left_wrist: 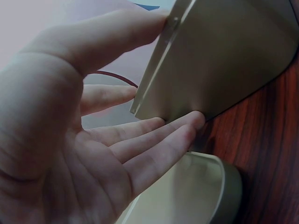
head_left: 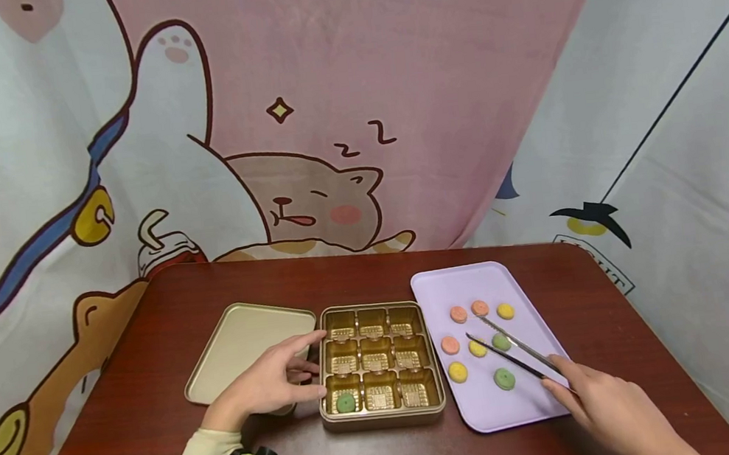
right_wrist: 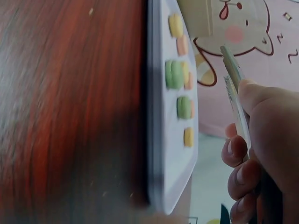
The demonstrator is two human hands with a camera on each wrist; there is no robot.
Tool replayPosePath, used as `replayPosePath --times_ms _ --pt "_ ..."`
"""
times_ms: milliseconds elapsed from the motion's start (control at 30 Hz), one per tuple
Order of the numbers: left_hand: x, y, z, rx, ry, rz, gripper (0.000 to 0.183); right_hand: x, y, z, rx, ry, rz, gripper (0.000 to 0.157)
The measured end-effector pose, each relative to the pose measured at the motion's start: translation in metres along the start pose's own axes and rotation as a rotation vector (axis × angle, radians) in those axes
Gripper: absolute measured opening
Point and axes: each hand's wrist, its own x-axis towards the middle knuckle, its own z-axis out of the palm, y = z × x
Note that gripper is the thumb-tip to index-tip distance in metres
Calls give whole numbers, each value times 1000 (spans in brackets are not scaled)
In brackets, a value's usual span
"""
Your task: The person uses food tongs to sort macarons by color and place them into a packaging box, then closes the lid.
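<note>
A gold box [head_left: 384, 418] with several square compartments stands in the middle of the table. One green macaron [head_left: 346, 403] sits in its front left compartment. My left hand [head_left: 272, 376] is at the box's left side, with fingertips and thumb touching its wall [left_wrist: 224, 60]; the fingers are mostly straight. With my right hand [head_left: 613, 409] I hold metal tongs [head_left: 519, 363], whose arms are spread apart above the lilac tray [head_left: 490, 411]. Nothing is between the tips. Below them lie a yellow macaron [head_left: 477, 348] and a green macaron [head_left: 501, 341].
Other pink, yellow and green macarons [right_wrist: 175, 74] lie scattered on the tray. The box's lid [head_left: 243, 344] lies to the left, partly behind my left hand. A patterned cloth [head_left: 431, 102] hangs behind the brown table [head_left: 369, 275].
</note>
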Motion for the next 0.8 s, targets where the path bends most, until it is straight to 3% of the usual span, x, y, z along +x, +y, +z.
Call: replayPosePath --times_ms 367,567,800 --pt "0 0 0 3 0 0 91 -2 25 10 -14 -123 84 47" --pt "-1 0 0 3 1 -5 91 -5 37 12 -24 -185 108 60" --pt "-1 1 0 8 0 -2 92 -7 42 14 -35 -230 107 64"
